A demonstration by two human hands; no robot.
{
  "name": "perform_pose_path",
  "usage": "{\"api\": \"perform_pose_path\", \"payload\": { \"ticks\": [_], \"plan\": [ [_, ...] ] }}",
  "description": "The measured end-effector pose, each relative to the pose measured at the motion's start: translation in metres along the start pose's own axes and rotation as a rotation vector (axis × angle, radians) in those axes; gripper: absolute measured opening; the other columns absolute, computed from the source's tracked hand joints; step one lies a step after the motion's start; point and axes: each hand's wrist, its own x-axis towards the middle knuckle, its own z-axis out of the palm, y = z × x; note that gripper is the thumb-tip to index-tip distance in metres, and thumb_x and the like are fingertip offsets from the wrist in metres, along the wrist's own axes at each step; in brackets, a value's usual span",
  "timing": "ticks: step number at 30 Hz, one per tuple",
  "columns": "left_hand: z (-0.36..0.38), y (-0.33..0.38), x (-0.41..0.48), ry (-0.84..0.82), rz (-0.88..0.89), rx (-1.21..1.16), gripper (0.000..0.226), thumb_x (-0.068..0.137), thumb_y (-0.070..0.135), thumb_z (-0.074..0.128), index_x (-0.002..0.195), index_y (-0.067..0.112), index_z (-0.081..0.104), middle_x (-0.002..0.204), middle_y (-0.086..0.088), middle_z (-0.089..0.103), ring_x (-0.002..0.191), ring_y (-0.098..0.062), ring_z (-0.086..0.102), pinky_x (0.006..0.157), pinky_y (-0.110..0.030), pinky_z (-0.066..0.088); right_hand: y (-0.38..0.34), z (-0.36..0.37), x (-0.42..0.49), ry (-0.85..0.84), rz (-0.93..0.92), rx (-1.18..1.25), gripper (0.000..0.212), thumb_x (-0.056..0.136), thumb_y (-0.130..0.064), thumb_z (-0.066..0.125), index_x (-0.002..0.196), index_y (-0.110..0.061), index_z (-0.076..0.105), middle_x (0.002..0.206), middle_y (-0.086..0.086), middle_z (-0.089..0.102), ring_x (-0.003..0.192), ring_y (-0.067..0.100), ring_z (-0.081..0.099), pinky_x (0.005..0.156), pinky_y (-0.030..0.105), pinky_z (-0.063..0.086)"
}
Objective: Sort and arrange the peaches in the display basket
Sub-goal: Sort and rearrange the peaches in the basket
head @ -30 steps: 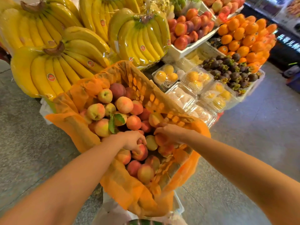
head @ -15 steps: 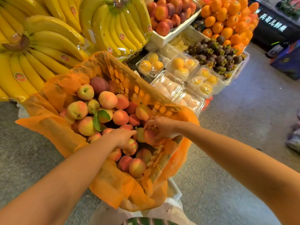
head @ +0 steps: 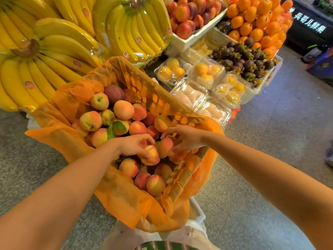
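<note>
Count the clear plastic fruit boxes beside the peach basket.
5, all right of the basket: back left box, back right box, middle left box, middle right box, nearest box beside the rim. Others may be hidden behind it.

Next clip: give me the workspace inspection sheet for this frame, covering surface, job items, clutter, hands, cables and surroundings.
Surface: grey speckled floor around the stall.
Job's things: display basket lined with orange mesh, filled with peaches; one carries green leaves.
Clutter: nothing seen in the basket besides fruit and leaves.
Grippers: left hand grips the left-held peach; right hand pinches the right-held peach next to it.
Cables: nothing seen.
Surroundings: bananas behind the basket; clear boxes of yellow fruit, mangosteens, orange fruit and a tray of red fruit to the right.
</note>
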Motion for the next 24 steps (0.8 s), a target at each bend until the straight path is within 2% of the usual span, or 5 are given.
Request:
{"api": "perform_pose_path", "payload": {
  "ticks": [5, 8, 12, 16, 24],
  "plan": [
    [-0.021, -0.001, -0.036, 0.186, 0.004, -0.360, 0.067, 0.076, 0.039, 0.078, 0.132, 0.018, 0.047, 0.128, 0.002, 0.052, 0.116, -0.014, 0.052, 0.095, -0.030, 0.044, -0.013, -0.010, 0.002, 0.094, -0.045, 0.161, 0.051, 0.079, -0.027, 0.079, 0.125, -0.029, 0.057, 0.127, -0.005, 0.053, 0.114, 0.011, 0.050, 0.093, 0.025, 0.044],
    [-0.034, -0.006, -0.063, 0.248, 0.085, -0.555, 0.091, 0.052, 0.052, 0.088, 0.127, 0.016, 0.052, 0.121, -0.008, 0.066, 0.109, -0.024, 0.065, 0.100, -0.040, 0.047, -0.032, -0.025, 0.014, 0.179, -0.105, 0.183, 0.047, 0.079, -0.019, 0.079, 0.121, -0.027, 0.059, 0.119, -0.010, 0.055, 0.104, -0.005, 0.050, 0.084, 0.012, 0.042],
    [-0.049, -0.008, -0.092, 0.471, 0.191, -0.678, 0.082, 0.060, 0.042, 0.086, 0.129, 0.014, 0.051, 0.111, -0.009, 0.070, 0.100, -0.023, 0.069, 0.093, -0.039, 0.052, -0.056, -0.043, 0.043, 0.380, -0.173, 0.145, 0.052, 0.069, -0.042, 0.075, 0.117, -0.037, 0.056, 0.123, -0.002, 0.054, 0.108, 0.010, 0.052, 0.086, 0.022, 0.047],
    [-0.064, -0.019, -0.112, 0.612, 0.290, -0.880, 0.067, 0.077, 0.026, 0.076, 0.134, 0.006, 0.047, 0.119, -0.017, 0.065, 0.099, -0.025, 0.067, 0.082, -0.037, 0.058, -0.072, -0.054, 0.081, 0.549, -0.186, -0.087, 0.061, 0.074, -0.035, 0.079, 0.128, -0.021, 0.054, 0.115, -0.002, 0.048, 0.102, 0.015, 0.047, 0.080, 0.025, 0.036],
    [-0.081, -0.037, -0.122, 0.688, 0.390, -1.015, 0.062, 0.080, 0.027, 0.071, 0.133, 0.004, 0.048, 0.129, -0.018, 0.059, 0.107, -0.022, 0.063, 0.087, -0.035, 0.056, -0.080, -0.051, 0.131, 0.576, -0.002, -0.641, 0.055, 0.090, -0.035, 0.062, 0.140, -0.027, 0.043, 0.134, 0.008, 0.048, 0.127, 0.033, 0.035, 0.101, 0.047, 0.024]
  ]
}}
